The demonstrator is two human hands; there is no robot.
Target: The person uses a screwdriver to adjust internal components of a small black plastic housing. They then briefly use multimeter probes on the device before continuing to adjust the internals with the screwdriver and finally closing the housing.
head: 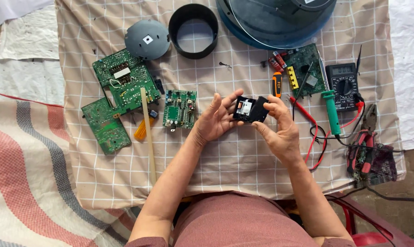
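Resting between left hand (214, 120) and right hand (280, 130): black module (250, 109).

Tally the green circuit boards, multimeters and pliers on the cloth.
Green circuit boards: 4 (large, lower-left, small, upper-right)
Multimeters: 1
Pliers: 1
Total: 6

Both bare forearms reach up from the lower middle of the frame, the left hand (214, 120) and right hand (280, 130) meeting near centre, fingers curled inward in a shared grip.
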